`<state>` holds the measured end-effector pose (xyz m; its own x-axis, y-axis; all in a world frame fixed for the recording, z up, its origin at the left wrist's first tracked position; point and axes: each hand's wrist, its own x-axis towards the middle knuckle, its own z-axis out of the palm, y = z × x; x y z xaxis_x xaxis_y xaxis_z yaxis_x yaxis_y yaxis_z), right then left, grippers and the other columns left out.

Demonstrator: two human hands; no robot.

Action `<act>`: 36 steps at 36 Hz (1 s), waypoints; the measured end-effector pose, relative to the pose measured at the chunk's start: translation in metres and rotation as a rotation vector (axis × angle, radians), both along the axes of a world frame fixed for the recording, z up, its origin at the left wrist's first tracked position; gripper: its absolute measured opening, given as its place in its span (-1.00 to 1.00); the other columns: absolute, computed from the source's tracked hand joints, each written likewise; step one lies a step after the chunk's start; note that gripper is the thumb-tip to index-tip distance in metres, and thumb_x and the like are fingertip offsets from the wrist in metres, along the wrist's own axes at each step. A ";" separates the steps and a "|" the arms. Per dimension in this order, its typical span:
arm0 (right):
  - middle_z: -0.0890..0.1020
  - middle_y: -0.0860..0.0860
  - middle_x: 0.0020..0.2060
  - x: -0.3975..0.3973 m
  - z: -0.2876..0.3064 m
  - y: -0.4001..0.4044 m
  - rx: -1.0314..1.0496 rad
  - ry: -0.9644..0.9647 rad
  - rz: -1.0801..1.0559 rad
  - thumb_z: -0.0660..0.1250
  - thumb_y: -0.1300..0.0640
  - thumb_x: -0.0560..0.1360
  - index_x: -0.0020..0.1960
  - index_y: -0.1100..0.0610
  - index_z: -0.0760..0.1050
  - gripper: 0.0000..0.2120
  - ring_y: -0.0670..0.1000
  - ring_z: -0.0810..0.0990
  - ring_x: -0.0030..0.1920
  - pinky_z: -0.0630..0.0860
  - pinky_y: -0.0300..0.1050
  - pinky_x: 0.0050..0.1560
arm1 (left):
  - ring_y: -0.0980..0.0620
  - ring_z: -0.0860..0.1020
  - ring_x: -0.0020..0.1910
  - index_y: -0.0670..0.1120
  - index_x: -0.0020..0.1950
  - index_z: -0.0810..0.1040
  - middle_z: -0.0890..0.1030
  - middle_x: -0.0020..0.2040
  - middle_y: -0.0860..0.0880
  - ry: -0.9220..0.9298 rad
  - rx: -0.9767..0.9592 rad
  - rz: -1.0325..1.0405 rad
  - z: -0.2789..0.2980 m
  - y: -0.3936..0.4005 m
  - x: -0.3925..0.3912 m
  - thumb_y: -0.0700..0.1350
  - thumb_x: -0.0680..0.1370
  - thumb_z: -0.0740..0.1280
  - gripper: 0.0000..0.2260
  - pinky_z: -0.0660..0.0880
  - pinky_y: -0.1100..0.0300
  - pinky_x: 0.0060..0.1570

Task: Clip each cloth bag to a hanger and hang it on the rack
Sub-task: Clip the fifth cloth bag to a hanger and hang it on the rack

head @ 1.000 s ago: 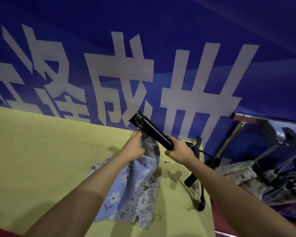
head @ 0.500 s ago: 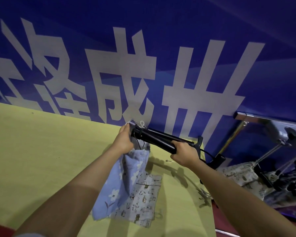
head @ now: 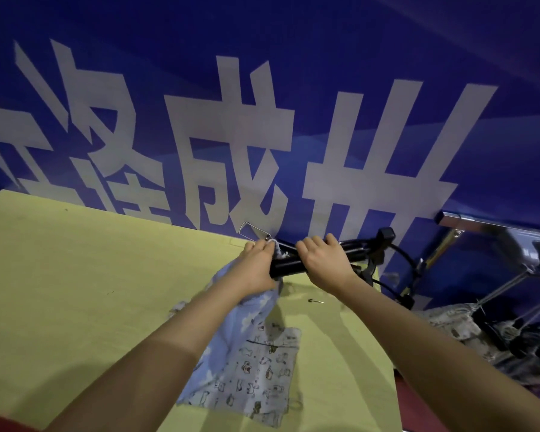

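Observation:
My right hand [head: 323,265] grips the black bar of a clip hanger [head: 360,255], held roughly level above the yellow table [head: 75,275]. A wire clip on the hanger's left end sticks up past my left hand. My left hand [head: 256,269] pinches the top edge of a blue flowered cloth bag [head: 231,332] against that left end. The bag hangs down under my left forearm. A grey cloth bag with small animal prints [head: 259,378] lies flat on the table below it.
A blue banner with big white characters [head: 262,120] rises behind the table. To the right stands a chrome rack [head: 493,222] with black clip hangers [head: 512,325] and a printed bag [head: 449,322] hanging low. A small pin-like object [head: 316,301] lies on the table.
The hanger has swung from a steep tilt to nearly level. My left hand has come up with the blue bag's edge to the hanger's left end, close to my right hand.

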<state>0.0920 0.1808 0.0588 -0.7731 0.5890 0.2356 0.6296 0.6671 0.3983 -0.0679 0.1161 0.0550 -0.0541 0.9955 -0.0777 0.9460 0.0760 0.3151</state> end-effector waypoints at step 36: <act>0.56 0.07 -0.26 -0.042 0.017 -0.025 -0.753 0.691 -0.073 0.30 0.12 0.54 -0.21 0.13 0.45 -0.83 0.13 0.58 -0.18 0.45 -0.06 -0.15 | -0.15 0.53 0.00 -0.08 -0.02 0.50 0.58 -0.10 -0.06 -0.605 0.366 0.377 0.040 -0.039 -0.030 -0.02 0.33 0.39 -0.73 0.47 -0.18 0.09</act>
<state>0.0500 0.1560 0.0763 -0.5649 0.8083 0.1658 0.6119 0.5452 -0.5730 -0.0976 0.0776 0.0947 -0.4448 0.8866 0.1271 0.5344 0.1488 0.8320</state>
